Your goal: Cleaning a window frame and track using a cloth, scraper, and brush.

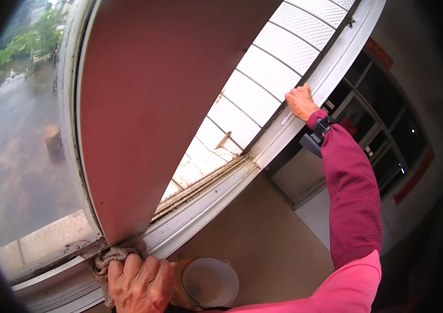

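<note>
At the lower left, my left hand (141,283) presses a bunched, dirty grey-brown cloth (113,256) into the bottom corner of the window frame, at the foot of a dark red panel (158,101). My right hand (303,102), in a dark pink sleeve with a black device strapped at the wrist, is closed around the inner edge of the white window frame (270,146) at the upper right. A small white spoon-shaped piece (286,118) shows just below it. Dirt lies along the sill track (201,187) between the hands.
A bucket (210,281) stands on the brown floor below the sill. White tiles (241,105) with a small stick (223,140) lie beyond the opening. Window glass (29,156) is at the left. A dark paned door or window (382,94) stands behind my right arm.
</note>
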`<action>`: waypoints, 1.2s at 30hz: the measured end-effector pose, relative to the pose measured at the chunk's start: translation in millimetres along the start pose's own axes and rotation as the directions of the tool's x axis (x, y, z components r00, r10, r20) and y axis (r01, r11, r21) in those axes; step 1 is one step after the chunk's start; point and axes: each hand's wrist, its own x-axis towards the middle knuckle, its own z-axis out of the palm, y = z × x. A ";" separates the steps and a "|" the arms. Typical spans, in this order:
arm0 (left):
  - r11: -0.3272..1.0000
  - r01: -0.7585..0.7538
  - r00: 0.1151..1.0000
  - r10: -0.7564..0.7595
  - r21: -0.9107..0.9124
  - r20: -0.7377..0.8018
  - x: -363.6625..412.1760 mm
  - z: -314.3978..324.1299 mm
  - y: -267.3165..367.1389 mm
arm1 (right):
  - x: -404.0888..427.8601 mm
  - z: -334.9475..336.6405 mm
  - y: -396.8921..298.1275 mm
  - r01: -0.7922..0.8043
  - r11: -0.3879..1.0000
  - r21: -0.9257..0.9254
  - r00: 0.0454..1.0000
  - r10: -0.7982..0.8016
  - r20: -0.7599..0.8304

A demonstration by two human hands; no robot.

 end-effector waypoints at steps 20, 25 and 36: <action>1.000 -0.013 0.999 0.013 0.004 -0.031 -0.5 1.9 0.0 | -15.8 -7.2 -47.7 0.075 0.989 0.129 0.997 -0.079 0.024; 1.000 -0.008 1.000 0.009 0.006 -0.020 1.5 2.6 0.9 | -7.6 22.1 -17.7 -0.148 0.988 -0.039 0.970 0.138 -0.199; 0.999 -0.020 0.999 0.021 0.025 -0.039 -0.1 4.8 -0.7 | -37.7 53.0 -82.4 -0.027 0.977 0.211 0.989 0.057 -0.135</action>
